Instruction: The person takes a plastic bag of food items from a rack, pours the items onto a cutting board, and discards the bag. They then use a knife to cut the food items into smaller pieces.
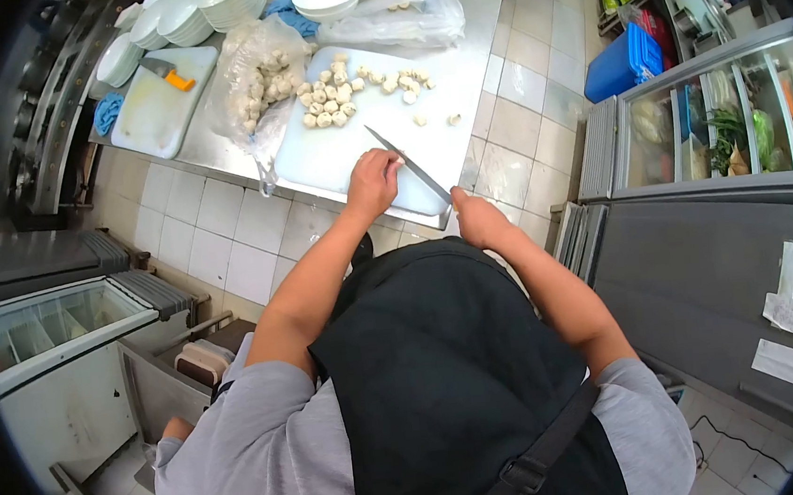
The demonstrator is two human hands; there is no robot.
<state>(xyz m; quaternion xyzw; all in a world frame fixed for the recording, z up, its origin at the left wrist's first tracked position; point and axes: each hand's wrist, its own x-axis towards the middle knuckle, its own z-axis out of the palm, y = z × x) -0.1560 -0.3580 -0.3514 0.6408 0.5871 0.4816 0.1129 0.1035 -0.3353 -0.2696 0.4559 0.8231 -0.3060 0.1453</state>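
Observation:
My right hand (477, 219) is closed round the handle of a kitchen knife (413, 168), whose blade points up and left over a white cutting board (323, 160). Close to the blade's left side, my left hand (374, 182) has its fingertips pinched on a small pale piece that looks like a mushroom, mostly hidden by the fingers. Whole button mushrooms (327, 103) lie in a pile at the board's far left. Smaller, cut-looking mushroom pieces (406, 82) are scattered to the right of them. An open clear plastic bag (246, 86) holding more mushrooms leans beside the board.
A second cutting board (145, 123) carries an orange-handled knife (177, 80). Stacked white bowls (234, 2), blue cloths (108, 112) and a plastic bag (405, 19) sit along the steel table (479, 4). On the right stand a blue bin (624, 63) and a glass-topped fridge (724, 115).

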